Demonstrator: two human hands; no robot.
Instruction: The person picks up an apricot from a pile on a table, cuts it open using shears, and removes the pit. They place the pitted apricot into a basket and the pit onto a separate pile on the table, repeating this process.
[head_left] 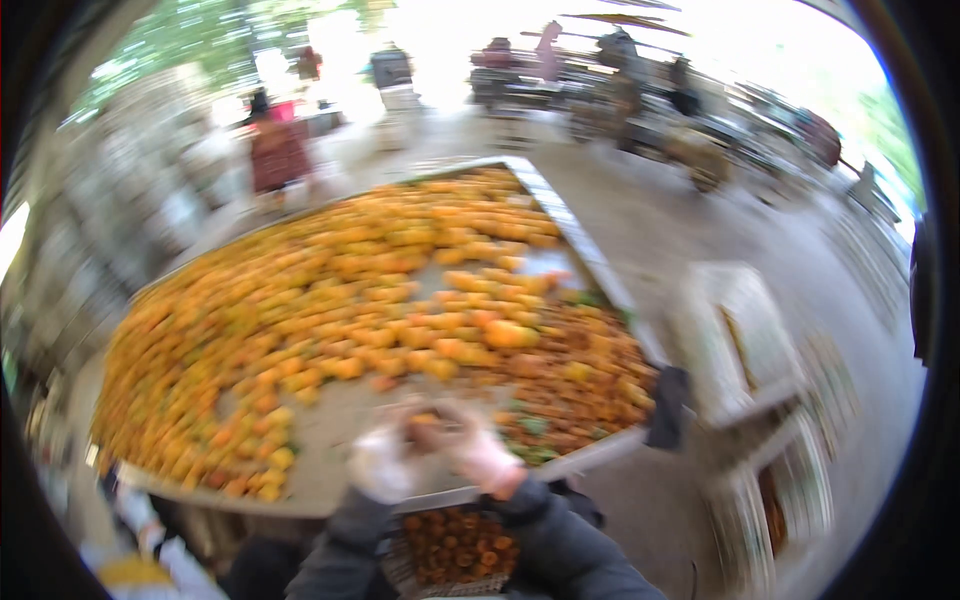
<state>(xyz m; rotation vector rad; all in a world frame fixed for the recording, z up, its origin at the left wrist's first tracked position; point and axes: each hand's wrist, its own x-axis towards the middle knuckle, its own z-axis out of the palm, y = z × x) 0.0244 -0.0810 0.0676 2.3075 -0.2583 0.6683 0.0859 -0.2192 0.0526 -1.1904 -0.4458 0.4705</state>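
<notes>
My left hand (383,462) and my right hand (478,452), both in pale coverings that look like gloves, meet over the near edge of a large table (345,425). Between their fingertips sits a small orange persimmon (424,419), partly hidden by the fingers and blurred by motion. Loose orange-yellow persimmons (330,275) cover most of the tabletop. To the right of my hands lies a heap of darker, orange-brown pieces (570,390) with some green leaves, too smeared to name. Below the table edge, between my forearms, a crate (398,565) holds several dark orange round fruits.
A raised rim (580,240) runs along the table's right side, with a dark cloth (668,408) at its near right corner. Pale crates (740,340) stand on the floor to the right. At the lower left, another person's arm (138,510) reaches toward the table.
</notes>
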